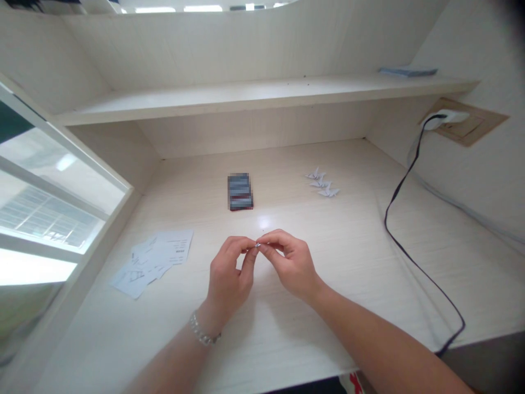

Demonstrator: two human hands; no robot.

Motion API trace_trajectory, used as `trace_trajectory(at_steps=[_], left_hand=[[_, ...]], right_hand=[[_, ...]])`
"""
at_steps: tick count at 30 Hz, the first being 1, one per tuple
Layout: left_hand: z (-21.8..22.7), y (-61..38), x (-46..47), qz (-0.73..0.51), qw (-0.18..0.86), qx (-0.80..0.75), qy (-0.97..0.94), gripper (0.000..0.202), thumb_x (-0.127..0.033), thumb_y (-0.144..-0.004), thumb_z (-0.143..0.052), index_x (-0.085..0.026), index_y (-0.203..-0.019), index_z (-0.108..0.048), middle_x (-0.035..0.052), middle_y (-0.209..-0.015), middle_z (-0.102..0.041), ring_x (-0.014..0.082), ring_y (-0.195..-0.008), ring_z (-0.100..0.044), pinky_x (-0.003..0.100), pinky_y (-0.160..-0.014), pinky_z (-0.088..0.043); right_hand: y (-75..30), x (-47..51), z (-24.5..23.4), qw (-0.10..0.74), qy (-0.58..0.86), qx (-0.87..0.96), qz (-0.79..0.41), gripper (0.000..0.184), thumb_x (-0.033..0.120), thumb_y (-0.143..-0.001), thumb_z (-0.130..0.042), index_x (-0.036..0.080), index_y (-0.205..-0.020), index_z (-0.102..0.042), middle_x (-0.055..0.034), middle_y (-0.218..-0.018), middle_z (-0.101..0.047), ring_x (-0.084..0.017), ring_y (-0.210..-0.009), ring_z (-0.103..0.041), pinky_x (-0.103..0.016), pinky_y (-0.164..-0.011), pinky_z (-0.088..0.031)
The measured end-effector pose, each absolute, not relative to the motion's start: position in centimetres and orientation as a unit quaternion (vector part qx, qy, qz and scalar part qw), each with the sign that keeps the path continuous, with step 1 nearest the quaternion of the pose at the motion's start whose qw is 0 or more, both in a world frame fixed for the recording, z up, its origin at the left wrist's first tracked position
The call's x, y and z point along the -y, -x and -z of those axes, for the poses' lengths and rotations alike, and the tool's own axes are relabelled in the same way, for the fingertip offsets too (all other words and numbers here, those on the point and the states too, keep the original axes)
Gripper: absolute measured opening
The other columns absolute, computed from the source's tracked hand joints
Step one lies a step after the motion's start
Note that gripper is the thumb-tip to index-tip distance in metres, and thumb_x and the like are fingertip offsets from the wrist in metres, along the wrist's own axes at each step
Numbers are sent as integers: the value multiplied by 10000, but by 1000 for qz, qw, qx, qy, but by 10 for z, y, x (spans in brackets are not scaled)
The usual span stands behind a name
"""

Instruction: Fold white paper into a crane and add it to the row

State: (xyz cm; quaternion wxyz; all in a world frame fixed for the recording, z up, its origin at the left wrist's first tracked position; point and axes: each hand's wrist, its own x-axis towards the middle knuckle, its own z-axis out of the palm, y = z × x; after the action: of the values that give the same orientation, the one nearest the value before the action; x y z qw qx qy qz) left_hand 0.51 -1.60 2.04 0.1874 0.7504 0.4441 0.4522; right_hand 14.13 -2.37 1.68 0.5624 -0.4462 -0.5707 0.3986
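Observation:
Above the desk (279,334), my left hand (232,271) and my right hand (292,264) meet fingertip to fingertip. Both pinch one tiny whitish piece of folded paper (258,245) between thumb and forefinger. Most of the piece is hidden by the fingers, so its folded shape cannot be made out. Behind the right hand, at the back right, several small white paper cranes (322,184) sit in a close row. Loose printed paper sheets (164,254) overlap one another left of my left hand.
A small dark, blurred-out rectangular object (240,191) lies behind my hands. Along the right side a black cable (404,249) runs from the wall socket (471,123) to the front edge. A shelf (246,104) spans the back, with a flat bluish item (409,71) on it.

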Motion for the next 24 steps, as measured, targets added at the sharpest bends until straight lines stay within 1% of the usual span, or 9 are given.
trace_trajectory(at_steps=[5,8,12,16,18,21,24], left_hand=[[-19,-6,17,-452,231,-449,-735,90,-150,-789,-550,-186,-858,-595,38,-813,-587,153,-771,-554,286,-699,-456],[-18,-7,18,-445,298,-449,-715,114,-174,-792,-552,-190,-890,-609,52,-858,-601,162,-794,-566,295,-723,-469],[-15,-6,18,-468,408,-447,-643,180,-190,-765,-597,-188,-945,-606,51,-874,-630,166,-818,-594,305,-764,-486],[-15,-6,17,-484,483,-435,-585,167,-204,-754,-612,-168,-915,-630,58,-860,-656,164,-792,-612,286,-725,-501],[-15,-6,16,-483,495,-433,-578,143,-207,-756,-608,-161,-887,-643,63,-851,-662,163,-777,-614,279,-706,-502],[-15,-6,16,-487,488,-437,-577,129,-205,-750,-613,-162,-870,-634,59,-838,-660,160,-762,-613,274,-685,-503],[-17,-6,16,-482,431,-456,-611,100,-199,-757,-598,-171,-850,-619,49,-813,-652,158,-748,-607,280,-680,-502]], right_hand=[[-143,22,-13,564,457,545,-419,89,239,-786,-576,191,-826,-640,-35,-817,-634,-157,-782,-602,-296,-721,-498],[-145,22,-13,546,475,550,-417,99,248,-798,-557,188,-839,-623,-42,-834,-635,-164,-800,-599,-305,-739,-492],[-148,21,-12,527,484,547,-435,102,255,-805,-544,191,-857,-603,-32,-826,-632,-152,-767,-590,-290,-703,-487],[-151,18,-11,524,450,534,-487,130,263,-794,-551,184,-883,-607,-34,-825,-632,-145,-743,-583,-282,-672,-490],[-152,16,-10,525,434,525,-511,141,271,-784,-563,179,-878,-613,-38,-821,-637,-148,-745,-586,-286,-675,-493],[-153,14,-9,521,426,514,-532,131,277,-772,-580,170,-841,-613,-25,-757,-627,-140,-696,-580,-280,-649,-495],[-153,14,-6,525,430,505,-533,130,282,-770,-587,168,-828,-609,-23,-737,-616,-137,-677,-576,-277,-637,-495]])
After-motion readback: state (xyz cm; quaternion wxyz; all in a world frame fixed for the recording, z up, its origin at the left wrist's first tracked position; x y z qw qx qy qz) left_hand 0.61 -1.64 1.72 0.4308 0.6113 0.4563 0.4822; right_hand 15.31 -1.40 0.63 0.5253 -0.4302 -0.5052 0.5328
